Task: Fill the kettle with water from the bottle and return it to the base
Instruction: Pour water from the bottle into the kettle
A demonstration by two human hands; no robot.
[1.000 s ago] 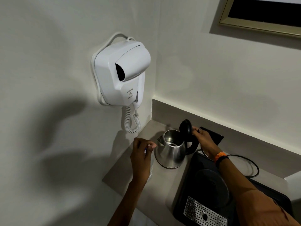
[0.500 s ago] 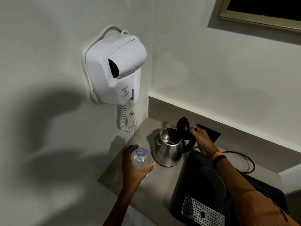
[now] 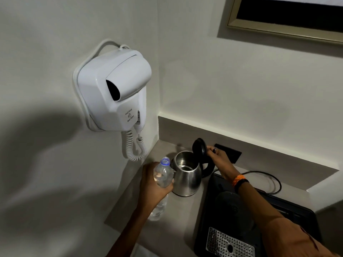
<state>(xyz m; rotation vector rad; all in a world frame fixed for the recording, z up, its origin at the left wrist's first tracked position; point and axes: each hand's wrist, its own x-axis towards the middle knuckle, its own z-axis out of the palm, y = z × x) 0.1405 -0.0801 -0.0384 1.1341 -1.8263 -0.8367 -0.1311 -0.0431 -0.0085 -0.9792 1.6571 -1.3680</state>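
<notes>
Pouring comes next, judging by the setup: the left hand [image 3: 152,184] grips a clear uncapped plastic water bottle [image 3: 161,178] just left of the round steel kettle [image 3: 186,173] on the beige surface [image 3: 185,210]. The right hand [image 3: 220,160] holds its black lid [image 3: 199,149] open. Tip the bottle slowly over the opening.

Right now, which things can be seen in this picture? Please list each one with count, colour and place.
hair dryer: 1, white, on left wall
kettle: 1, steel, on counter, lid open
bottle: 1, clear, uncapped, beside kettle
tray: 1, black, on counter at right
base: 1, black, on tray
cable: 1, black, behind tray
frame: 1, gold, upper right wall
left hand: grip on bottle
right hand: at lid
</notes>
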